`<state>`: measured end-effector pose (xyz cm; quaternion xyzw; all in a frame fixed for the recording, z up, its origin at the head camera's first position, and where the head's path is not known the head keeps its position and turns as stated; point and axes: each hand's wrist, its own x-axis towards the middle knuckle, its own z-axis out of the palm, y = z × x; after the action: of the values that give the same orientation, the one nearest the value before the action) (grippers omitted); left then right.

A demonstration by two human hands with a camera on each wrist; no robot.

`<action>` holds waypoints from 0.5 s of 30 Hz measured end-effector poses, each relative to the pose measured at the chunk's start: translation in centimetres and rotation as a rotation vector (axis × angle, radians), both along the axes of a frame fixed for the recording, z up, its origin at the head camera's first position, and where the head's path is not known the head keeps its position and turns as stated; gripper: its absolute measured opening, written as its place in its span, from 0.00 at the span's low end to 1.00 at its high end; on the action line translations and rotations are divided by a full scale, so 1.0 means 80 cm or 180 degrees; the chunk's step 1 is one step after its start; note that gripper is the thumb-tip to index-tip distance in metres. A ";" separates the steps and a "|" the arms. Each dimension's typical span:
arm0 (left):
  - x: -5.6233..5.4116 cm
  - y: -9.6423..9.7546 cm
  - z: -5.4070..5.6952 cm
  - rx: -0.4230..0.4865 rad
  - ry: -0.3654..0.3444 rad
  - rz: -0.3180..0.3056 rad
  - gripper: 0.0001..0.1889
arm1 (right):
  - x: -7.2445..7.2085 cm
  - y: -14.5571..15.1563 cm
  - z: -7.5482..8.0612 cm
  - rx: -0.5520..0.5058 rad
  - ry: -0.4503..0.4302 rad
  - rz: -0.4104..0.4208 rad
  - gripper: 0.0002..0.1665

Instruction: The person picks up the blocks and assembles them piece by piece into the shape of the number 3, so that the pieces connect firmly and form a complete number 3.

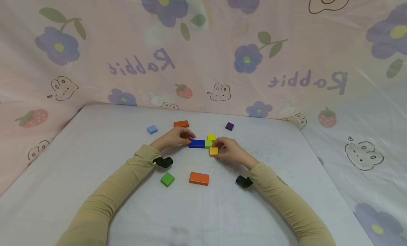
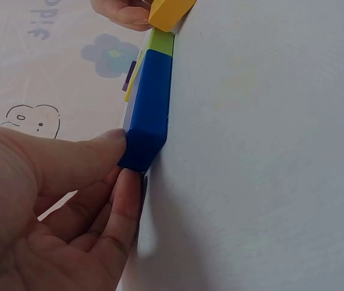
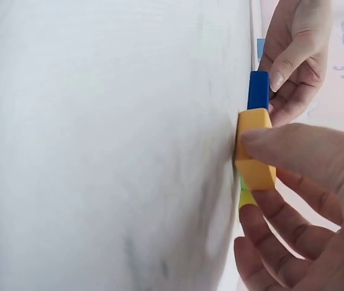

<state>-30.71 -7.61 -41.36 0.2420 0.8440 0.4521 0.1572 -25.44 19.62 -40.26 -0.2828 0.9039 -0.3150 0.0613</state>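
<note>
My left hand holds the outer end of a long dark blue block, thumb and fingertips at its corner in the left wrist view. Against the block's right end sits a light green block, with a bright yellow block on its far side. My right hand pinches an orange-yellow block between thumb and fingers, at the near side of the light green one. In the right wrist view this block hides most of the light green block behind it.
Farther back lie a light blue block, a red-orange block and a dark purple block. Nearer me are a green block and an orange block. Black wrist cameras hang below both wrists. Printed cloth walls the white table.
</note>
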 end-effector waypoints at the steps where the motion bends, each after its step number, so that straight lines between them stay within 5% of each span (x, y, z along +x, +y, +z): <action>1: 0.000 0.000 0.000 -0.0003 -0.0003 0.0002 0.14 | 0.000 0.000 0.000 0.0001 0.0001 -0.0008 0.18; 15: 0.004 0.001 0.006 0.0006 0.0004 -0.0005 0.14 | 0.002 -0.004 -0.001 0.0043 0.0078 -0.0087 0.17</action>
<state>-30.36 -7.55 -40.89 0.2431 0.8435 0.4526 0.1568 -25.30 19.32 -40.33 -0.2739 0.9105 -0.3062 0.0479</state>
